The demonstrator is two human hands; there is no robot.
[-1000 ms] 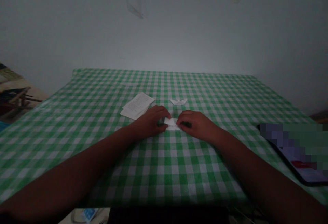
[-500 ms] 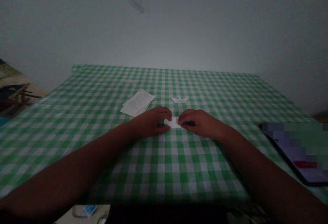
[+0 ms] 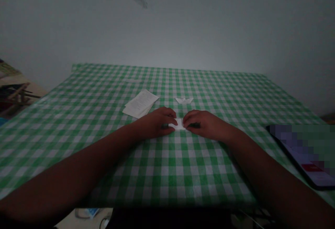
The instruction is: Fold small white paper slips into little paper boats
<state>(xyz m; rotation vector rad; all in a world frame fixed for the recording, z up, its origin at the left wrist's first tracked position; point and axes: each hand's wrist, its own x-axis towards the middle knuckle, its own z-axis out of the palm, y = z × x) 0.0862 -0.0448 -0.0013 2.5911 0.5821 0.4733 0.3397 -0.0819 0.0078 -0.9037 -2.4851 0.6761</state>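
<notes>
A small white piece of paper lies low on the checked cloth between my hands. My left hand grips its left end, thumb at the near edge and fingers along the far side. At the right end, my right hand has its thumb and fingertips closed on the paper. Fingers cover both ends, so its folds are hard to make out. Just beyond the hands stands a small folded paper boat. Several printed sheets lie in a loose stack behind my left hand.
A green and white checked tablecloth covers the table, which meets a pale wall at the back. A tablet-like device with a lit, pixelated screen lies at the right edge. Cables and a blue item show below the table.
Both hands stay on the paper, with the left fingertips a little further over it. The whole view has shifted slightly; the boat and sheets keep their places.
</notes>
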